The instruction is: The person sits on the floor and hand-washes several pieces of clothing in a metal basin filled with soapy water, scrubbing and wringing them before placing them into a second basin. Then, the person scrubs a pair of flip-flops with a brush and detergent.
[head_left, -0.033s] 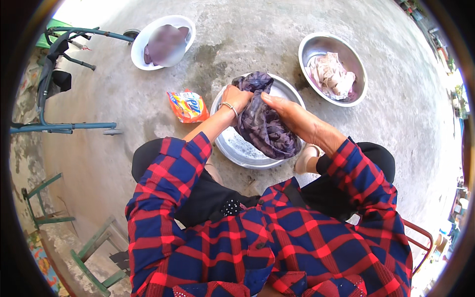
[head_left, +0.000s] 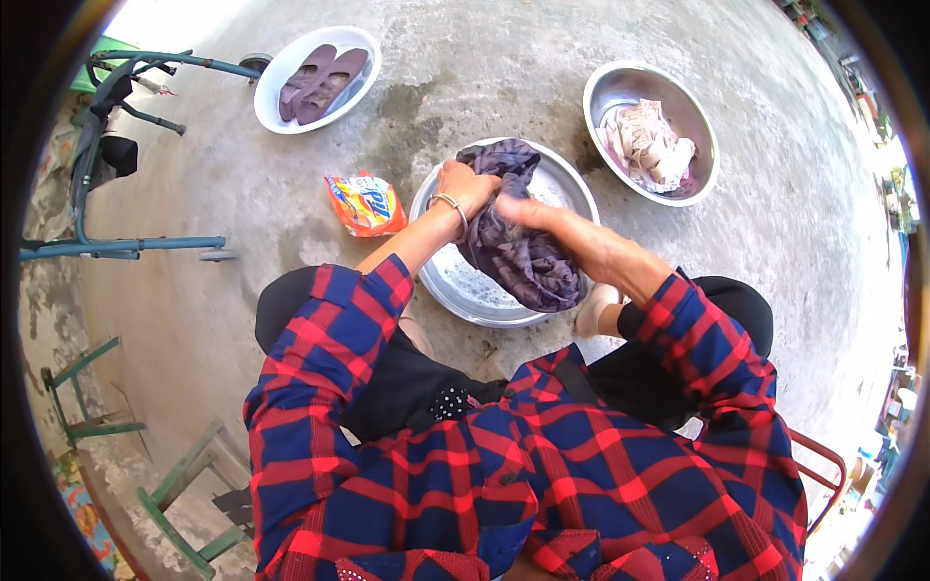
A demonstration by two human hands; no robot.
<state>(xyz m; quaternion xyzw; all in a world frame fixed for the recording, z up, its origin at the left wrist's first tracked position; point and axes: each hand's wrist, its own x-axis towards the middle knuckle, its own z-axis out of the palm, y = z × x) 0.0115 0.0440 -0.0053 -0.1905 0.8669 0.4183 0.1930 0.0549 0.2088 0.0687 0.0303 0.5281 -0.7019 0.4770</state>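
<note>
A dark, purple-grey patterned garment (head_left: 533, 263) lies bunched and wet-looking in a round metal basin (head_left: 470, 289) between my feet. Suds or spots of foam show on the basin's bottom. My left hand (head_left: 469, 190), a bangle at its wrist, is closed on the upper part of the garment. Close beside it, my right hand (head_left: 572, 229) grips the same cloth, thumb toward the left hand; its fingers are mostly hidden under the hand and slightly blurred. Left of the basin stands an orange and white detergent bag (head_left: 368, 205).
A white basin (head_left: 267, 85) at the far left holds a pair of purple shoes (head_left: 325, 83). At the far right, a steel basin (head_left: 690, 118) contains pale pinkish cloth (head_left: 651, 145). A blue wheeled metal frame (head_left: 145, 244) and a green stool (head_left: 199, 494) stand at left.
My right hand has shifted a little to the left, nearer to my left hand, pushing along the garment. The shoes in the white basin, blurred before, now show clearly.
</note>
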